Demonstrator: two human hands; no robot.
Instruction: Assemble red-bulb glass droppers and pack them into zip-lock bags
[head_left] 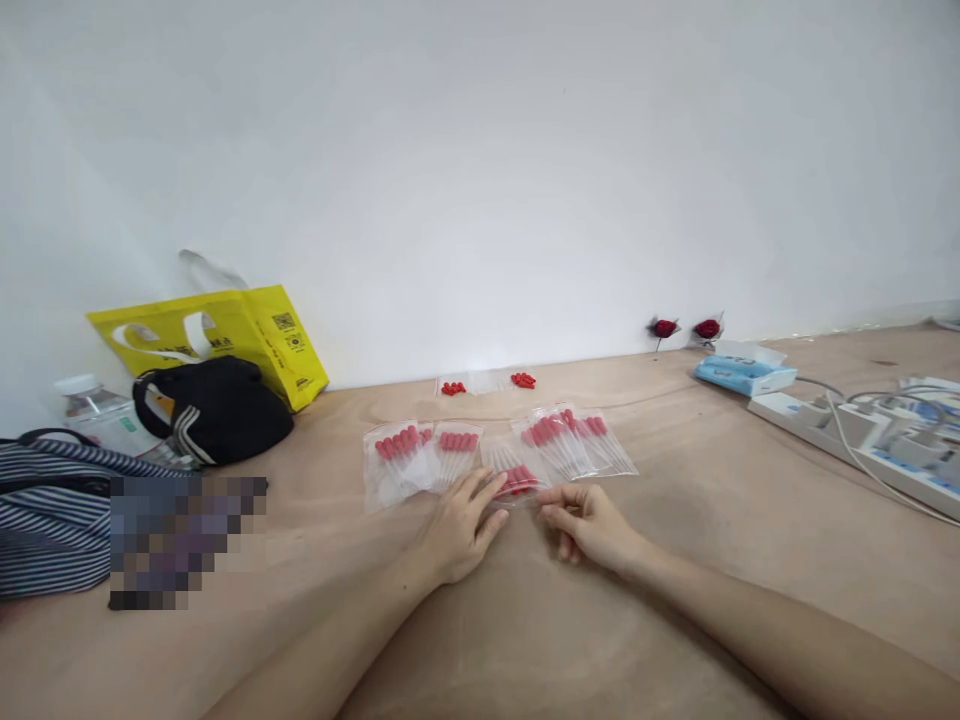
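A clear plastic bag (495,460) of white sticks with red tips lies in front of me, its red ends toward me. Across its near left part rests my left hand (461,525), fingers stretched out and touching the plastic. My right hand (592,522) pinches the near right corner of the same bag between thumb and forefinger. To the left are two similar bags, an outer bag (397,465) and an inner bag (455,450). More filled bags (559,440) overlap on the right, red tips pointing away.
Behind, near the wall, lies clear plastic with red tips (454,388). A yellow bag (277,345), black cap (217,410), bottle (112,420) and striped cloth (52,510) occupy the left. Right: tissue pack (742,375), power strips (862,435) with cables, dark red flowers (707,328).
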